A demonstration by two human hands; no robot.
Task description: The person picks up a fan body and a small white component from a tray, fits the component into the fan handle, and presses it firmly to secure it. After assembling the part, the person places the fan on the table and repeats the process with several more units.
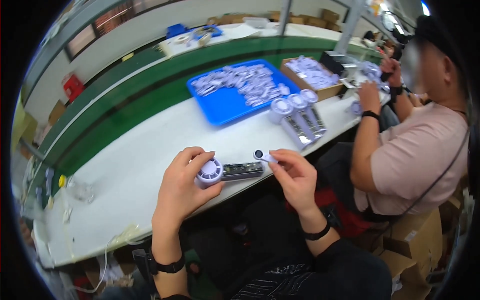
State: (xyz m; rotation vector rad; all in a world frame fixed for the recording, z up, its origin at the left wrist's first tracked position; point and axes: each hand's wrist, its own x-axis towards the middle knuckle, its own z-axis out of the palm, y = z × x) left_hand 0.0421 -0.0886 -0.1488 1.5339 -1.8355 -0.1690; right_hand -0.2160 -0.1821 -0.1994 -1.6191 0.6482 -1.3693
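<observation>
A handheld fan [242,171] lies on the white worktop near its front edge, its round lavender head to the left and its handle laid open, with dark inner parts showing. My left hand [181,181] is closed around the fan's head. Between the thumb and fingers of my right hand [297,177] is a small lavender plastic part [270,158], just past the handle's end. A dark round piece [258,154] sits at that part's left end. Whether the part touches the handle, I cannot tell.
Several similar fans [298,116] lie side by side to the right. Behind them, a blue tray [215,120] and a cardboard box [330,92] hold many lavender parts. A co-worker [415,145] sits at the right. A clear bottle [80,190] lies at the left.
</observation>
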